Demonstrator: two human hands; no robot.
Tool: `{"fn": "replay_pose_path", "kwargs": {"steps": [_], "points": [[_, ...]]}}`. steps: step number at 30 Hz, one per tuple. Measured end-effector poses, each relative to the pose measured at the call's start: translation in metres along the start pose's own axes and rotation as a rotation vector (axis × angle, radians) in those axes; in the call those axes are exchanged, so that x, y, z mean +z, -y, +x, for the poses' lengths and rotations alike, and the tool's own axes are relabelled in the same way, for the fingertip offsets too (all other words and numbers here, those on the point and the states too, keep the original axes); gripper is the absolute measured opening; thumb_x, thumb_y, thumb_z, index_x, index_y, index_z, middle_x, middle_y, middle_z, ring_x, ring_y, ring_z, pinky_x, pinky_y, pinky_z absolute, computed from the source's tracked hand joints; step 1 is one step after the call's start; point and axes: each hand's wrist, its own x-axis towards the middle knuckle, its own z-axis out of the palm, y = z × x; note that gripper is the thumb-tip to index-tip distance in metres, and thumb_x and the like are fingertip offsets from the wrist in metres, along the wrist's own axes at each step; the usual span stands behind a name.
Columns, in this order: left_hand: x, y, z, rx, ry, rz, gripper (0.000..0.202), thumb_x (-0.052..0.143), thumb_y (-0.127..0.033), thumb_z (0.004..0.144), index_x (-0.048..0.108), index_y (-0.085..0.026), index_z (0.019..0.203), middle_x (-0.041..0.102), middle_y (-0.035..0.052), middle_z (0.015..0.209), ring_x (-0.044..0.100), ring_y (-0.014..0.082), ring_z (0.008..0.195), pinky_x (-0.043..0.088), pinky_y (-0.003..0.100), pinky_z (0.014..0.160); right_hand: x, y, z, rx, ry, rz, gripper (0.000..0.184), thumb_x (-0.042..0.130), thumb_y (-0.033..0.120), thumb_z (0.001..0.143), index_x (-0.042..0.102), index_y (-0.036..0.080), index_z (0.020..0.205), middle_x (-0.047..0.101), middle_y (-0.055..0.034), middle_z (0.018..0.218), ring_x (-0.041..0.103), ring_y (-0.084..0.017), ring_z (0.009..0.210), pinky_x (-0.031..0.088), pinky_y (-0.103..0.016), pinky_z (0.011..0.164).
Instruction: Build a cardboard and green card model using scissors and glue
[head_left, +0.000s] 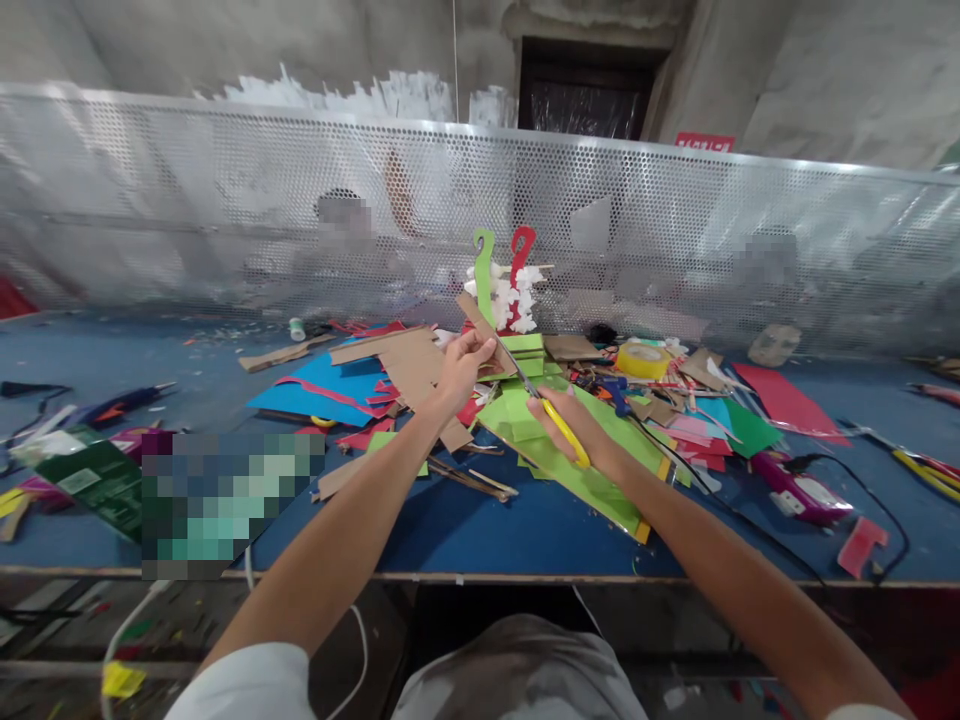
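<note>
My left hand [466, 362] is closed on a narrow strip of brown cardboard [475, 314], held up over the middle of the table. In my right hand [561, 418] is a pair of scissors [567, 436] with yellow handles. Their blades point up and left and lie against the cardboard strip; whether they are cutting into it I cannot tell. Below the hands lie light green paper sheets [592, 470]. Just beyond them stand a green curled cutout [485, 275] and a red curled cutout [520, 250], with white fluffy pieces [525, 295] around them.
Brown cardboard [412, 362] and blue sheets [330, 385] lie left of the hands. Yellow tape [643, 360], a purple tool [802, 490] with a black cord, and pliers [911, 462] are on the right. A perforated metal panel [262, 220] rises along the back of the blue table [465, 545].
</note>
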Motion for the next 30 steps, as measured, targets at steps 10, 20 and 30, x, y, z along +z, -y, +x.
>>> {"fn": "replay_pose_path", "kwargs": {"steps": [10, 20, 30], "points": [[0.004, -0.009, -0.004, -0.066, 0.05, 0.055, 0.037, 0.087, -0.04, 0.072, 0.061, -0.017, 0.084, 0.068, -0.001, 0.068, 0.067, 0.0129, 0.059, 0.058, 0.024, 0.058, -0.005, -0.001, 0.002, 0.025, 0.063, -0.007, 0.038, 0.043, 0.054, 0.108, 0.048, 0.025, 0.084, 0.061, -0.0007, 0.075, 0.057, -0.02, 0.069, 0.045, -0.054, 0.103], [0.006, -0.006, -0.005, -0.078, 0.06, 0.037, 0.041, 0.088, -0.044, 0.072, 0.059, -0.019, 0.085, 0.067, -0.0012, 0.071, 0.071, 0.0157, 0.065, 0.06, 0.026, 0.062, -0.002, -0.002, 0.005, 0.08, 0.027, -0.05, 0.035, 0.049, 0.047, 0.107, 0.048, 0.024, 0.081, 0.06, 0.0004, 0.074, 0.059, -0.02, 0.072, 0.044, -0.044, 0.096], [-0.005, -0.003, 0.001, -0.008, 0.045, 0.093, 0.043, 0.083, -0.053, 0.078, 0.058, -0.019, 0.089, 0.067, -0.0005, 0.078, 0.069, 0.0135, 0.065, 0.059, 0.023, 0.057, -0.011, -0.018, 0.006, -0.016, 0.053, 0.014, 0.042, 0.044, 0.058, 0.105, 0.049, 0.023, 0.082, 0.059, 0.0006, 0.072, 0.054, -0.018, 0.069, 0.04, -0.032, 0.076]]}}
